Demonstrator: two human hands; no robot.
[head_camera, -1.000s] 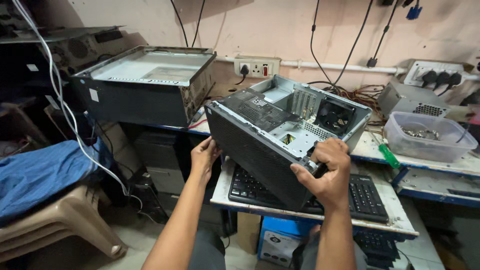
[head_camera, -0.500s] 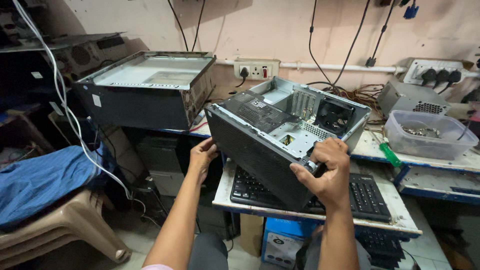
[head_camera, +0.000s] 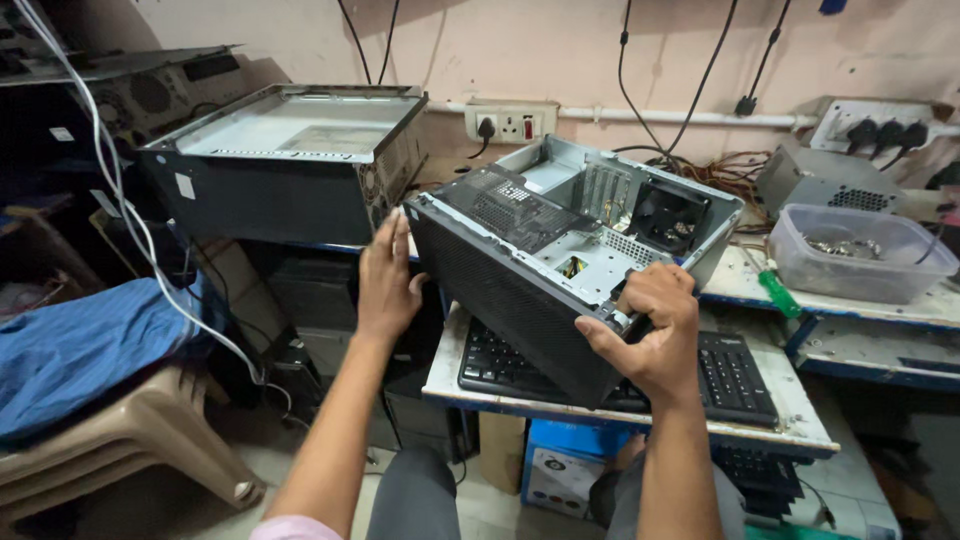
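At 9 o'clock, a blue cloth (head_camera: 85, 345) is lying over a beige plastic chair (head_camera: 130, 455). At 11 o'clock, a closed grey computer case (head_camera: 285, 160) is sitting flat on the bench. The left hand (head_camera: 385, 280) is pressing open-palmed, fingers spread, against the left end of the open computer chassis (head_camera: 560, 250). The chassis is tilting, its long axis running from 10 o'clock to 4 o'clock, black mesh front facing the person, bare sheet-metal interior and 1 rear fan showing. It is hanging above a black keyboard (head_camera: 720, 375). The right hand (head_camera: 650, 335) is curling tightly over the near lower corner; both hands are equally close. At 2 o'clock, a clear plastic tub (head_camera: 860, 255) is holding small metal parts.
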